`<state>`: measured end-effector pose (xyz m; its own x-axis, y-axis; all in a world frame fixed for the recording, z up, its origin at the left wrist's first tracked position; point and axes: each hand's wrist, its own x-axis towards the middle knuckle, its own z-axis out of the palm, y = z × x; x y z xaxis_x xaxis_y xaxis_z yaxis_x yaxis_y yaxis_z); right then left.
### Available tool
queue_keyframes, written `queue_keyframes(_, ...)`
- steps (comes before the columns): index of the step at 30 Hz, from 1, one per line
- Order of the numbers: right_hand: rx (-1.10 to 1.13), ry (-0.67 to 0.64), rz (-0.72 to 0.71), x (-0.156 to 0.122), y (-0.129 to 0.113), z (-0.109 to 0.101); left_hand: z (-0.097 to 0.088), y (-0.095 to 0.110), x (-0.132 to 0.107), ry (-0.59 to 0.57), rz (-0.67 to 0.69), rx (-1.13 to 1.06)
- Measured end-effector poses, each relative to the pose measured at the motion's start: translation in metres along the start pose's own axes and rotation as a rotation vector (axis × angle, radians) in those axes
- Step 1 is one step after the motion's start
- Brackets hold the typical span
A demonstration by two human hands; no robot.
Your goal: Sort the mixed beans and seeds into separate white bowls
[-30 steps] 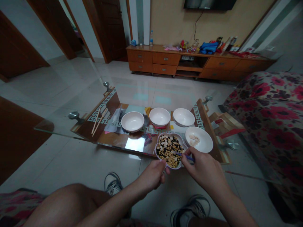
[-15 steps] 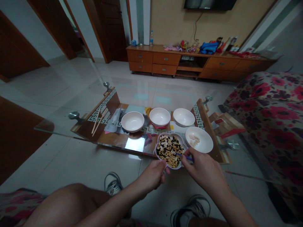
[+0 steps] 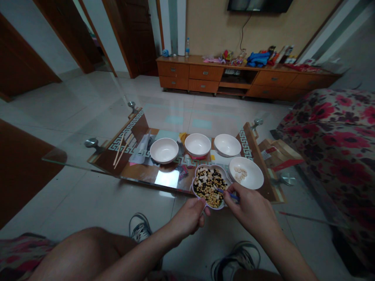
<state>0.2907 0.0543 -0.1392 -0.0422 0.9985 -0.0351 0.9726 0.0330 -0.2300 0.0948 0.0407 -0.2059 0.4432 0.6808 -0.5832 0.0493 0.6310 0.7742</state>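
My left hand grips the near rim of a flower-shaped bowl, thumb on top and fingers curled beneath. Mixed inside are yellow beans, black beans and flat pale seeds. Between the thumb and fingers of my right hand are slim purple tweezers, tips down among the beans on the bowl's right side. Whether the tips hold a seed is too small to tell. Just beyond my right hand stands a white bowl with several pale seeds in it.
Three white bowls stand in a row on the glass table. Wooden chopsticks lie at the left. A paper bag is beside the table's right end, near a floral-covered sofa.
The tweezers' tips have shifted very slightly within the beans, with a small movement of my right hand. My left hand and the bowls stay where they were.
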Motion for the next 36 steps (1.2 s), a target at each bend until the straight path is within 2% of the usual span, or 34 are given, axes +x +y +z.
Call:
queue_keyframes(10,0.013,0.092,-0.137,-0.002,0.0,0.0,0.0,-0.002,0.001,-0.002,0.017,-0.015)
queue_keyframes(13,-0.037,0.168,-0.313,-0.003,0.001,-0.002,0.0,-0.002,0.001,-0.009,0.01,-0.014)
queue_keyframes(16,-0.078,0.304,-0.516,-0.002,-0.001,-0.004,0.0,0.0,0.001,-0.008,0.005,-0.012)
queue_keyframes(20,-0.053,0.454,-0.638,-0.001,-0.004,-0.005,0.0,0.0,0.001,-0.011,0.011,-0.018)
queue_keyframes(31,-0.042,0.667,-0.777,-0.008,-0.007,-0.016,0.001,0.005,-0.003,-0.013,0.017,-0.005)
queue_keyframes(33,-0.042,0.697,-0.771,-0.008,-0.006,-0.017,0.001,0.004,-0.003,-0.013,0.013,-0.002)
queue_keyframes(36,-0.053,0.655,-0.687,-0.008,-0.004,-0.016,0.001,0.002,-0.001,-0.005,0.0,-0.005)
